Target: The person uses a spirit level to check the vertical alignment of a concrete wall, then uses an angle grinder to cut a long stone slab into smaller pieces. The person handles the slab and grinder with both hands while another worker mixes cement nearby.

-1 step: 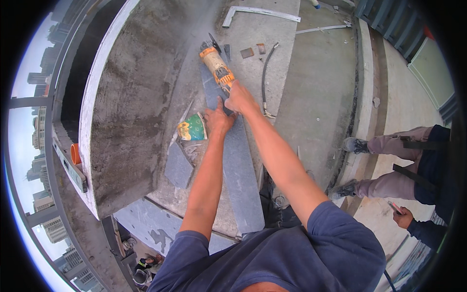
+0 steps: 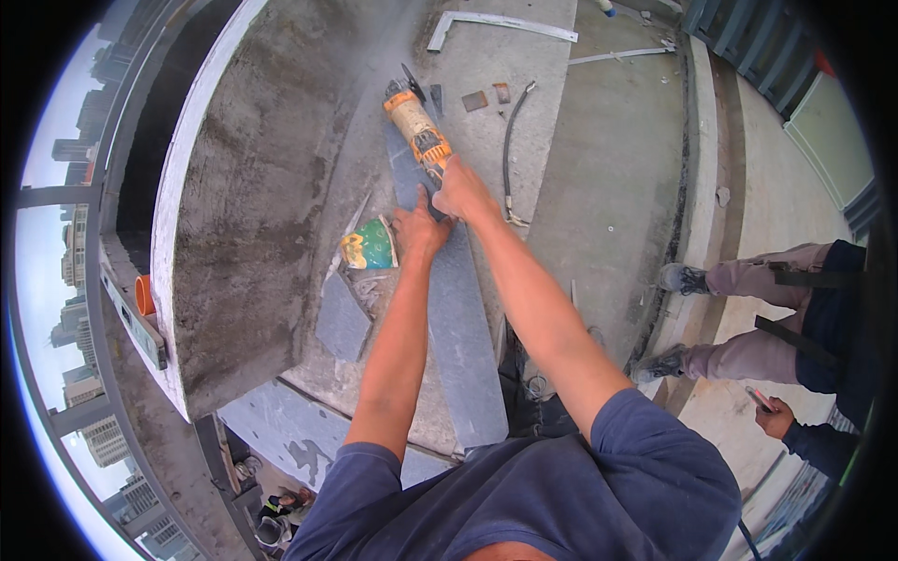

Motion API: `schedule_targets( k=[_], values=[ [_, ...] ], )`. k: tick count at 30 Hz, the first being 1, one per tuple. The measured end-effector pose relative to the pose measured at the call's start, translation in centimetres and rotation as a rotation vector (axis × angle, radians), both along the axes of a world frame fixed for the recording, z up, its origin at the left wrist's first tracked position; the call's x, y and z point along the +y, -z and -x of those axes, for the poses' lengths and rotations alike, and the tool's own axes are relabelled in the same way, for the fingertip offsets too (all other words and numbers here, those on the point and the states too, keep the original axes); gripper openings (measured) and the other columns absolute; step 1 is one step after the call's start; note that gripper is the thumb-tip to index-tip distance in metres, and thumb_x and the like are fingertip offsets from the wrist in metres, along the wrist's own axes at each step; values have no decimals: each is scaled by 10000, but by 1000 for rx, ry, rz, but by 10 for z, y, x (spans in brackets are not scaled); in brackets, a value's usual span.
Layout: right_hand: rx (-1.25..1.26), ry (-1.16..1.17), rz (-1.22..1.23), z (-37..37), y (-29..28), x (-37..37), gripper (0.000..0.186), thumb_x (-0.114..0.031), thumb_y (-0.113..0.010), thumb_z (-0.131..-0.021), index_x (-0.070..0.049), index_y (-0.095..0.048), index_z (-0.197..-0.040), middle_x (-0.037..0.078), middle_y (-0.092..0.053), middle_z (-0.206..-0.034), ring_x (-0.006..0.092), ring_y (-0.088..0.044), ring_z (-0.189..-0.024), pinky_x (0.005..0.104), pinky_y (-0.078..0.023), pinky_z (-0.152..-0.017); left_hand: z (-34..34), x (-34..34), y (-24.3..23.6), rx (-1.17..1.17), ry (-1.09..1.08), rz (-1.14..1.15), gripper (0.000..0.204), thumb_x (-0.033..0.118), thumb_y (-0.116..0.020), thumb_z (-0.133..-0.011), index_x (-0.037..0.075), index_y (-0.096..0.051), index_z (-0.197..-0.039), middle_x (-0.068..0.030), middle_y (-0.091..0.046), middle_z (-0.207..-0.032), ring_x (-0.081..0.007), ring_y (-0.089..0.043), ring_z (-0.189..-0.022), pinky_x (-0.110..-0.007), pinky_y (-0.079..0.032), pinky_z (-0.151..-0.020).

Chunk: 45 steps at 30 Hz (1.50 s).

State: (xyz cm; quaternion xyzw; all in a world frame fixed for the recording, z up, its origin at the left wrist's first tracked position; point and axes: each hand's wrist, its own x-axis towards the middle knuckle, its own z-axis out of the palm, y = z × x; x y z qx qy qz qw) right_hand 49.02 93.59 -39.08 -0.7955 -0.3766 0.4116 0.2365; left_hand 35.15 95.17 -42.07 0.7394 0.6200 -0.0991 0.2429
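My right hand (image 2: 458, 187) grips the rear of an orange-and-beige angle grinder (image 2: 416, 131), whose disc points up the picture. Dust hazes the air at its head. Beneath it lies a long grey stone strip (image 2: 463, 355). My left hand (image 2: 421, 227) grasps that strip just behind the grinder, its fingers over the left edge. A green-and-yellow torn bag or container (image 2: 369, 245) sits left of my left hand, above an angular stone offcut (image 2: 343, 318).
A concrete wall (image 2: 243, 196) stands left, with a level (image 2: 134, 318) at its edge. A hose (image 2: 510, 150), small plates (image 2: 475, 101) and white angle trim (image 2: 500, 21) lie ahead. At right, another person's legs (image 2: 748, 355) stand near a hand (image 2: 776, 421) holding a phone.
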Motion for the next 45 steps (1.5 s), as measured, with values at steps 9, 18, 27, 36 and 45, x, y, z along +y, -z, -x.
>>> schedule_targets(
  k=[9, 18, 27, 36, 45],
  values=[
    [-13, 7, 34, 0, -24, -18, 824, -99, -764, -877, 87, -408, -1596, 322, -736, -1348, 455, -713, -1304, 523, -573, -1104, -8, 8, 2, 11, 9, -30, 1077, 606, -852, -883, 335, -332, -1786, -416, -413, -1590, -600, -518, -1446, -598, -464, -1208],
    [32, -3, 50, -3, -18, -6, 753, -120, -777, -893, 68, -433, -1536, 315, -739, -1342, 468, -713, -1299, 533, -574, -1103, -5, 7, 4, 1, -2, -14, 1110, 567, -895, -864, 319, -330, -1787, -413, -371, -1631, -604, -481, -1479, -601, -451, -1227],
    [48, -4, 10, -10, 2, 26, 811, -209, -842, -903, 54, -422, -1544, 314, -722, -1370, 459, -699, -1326, 537, -572, -1106, -5, 5, -1, -33, -9, -38, 1108, 499, -929, -866, 297, -340, -1782, -426, -311, -1682, -602, -401, -1546, -606, -450, -1227],
    [4, -23, -7, -1, -13, -16, 757, -91, -756, -880, 97, -429, -1535, 344, -711, -1366, 486, -701, -1299, 545, -570, -1090, -4, 4, 0, -22, -25, 2, 1065, 494, -881, -897, 310, -328, -1788, -421, -336, -1661, -602, -406, -1537, -609, -436, -1230],
    [60, -29, 63, -5, -20, -14, 879, -95, -736, -882, 122, -334, -1632, 348, -734, -1309, 478, -731, -1254, 534, -581, -1067, -3, 5, 7, -21, -15, -27, 1085, 507, -883, -883, 324, -318, -1790, -427, -365, -1639, -624, -442, -1508, -592, -448, -1231]
  ],
)
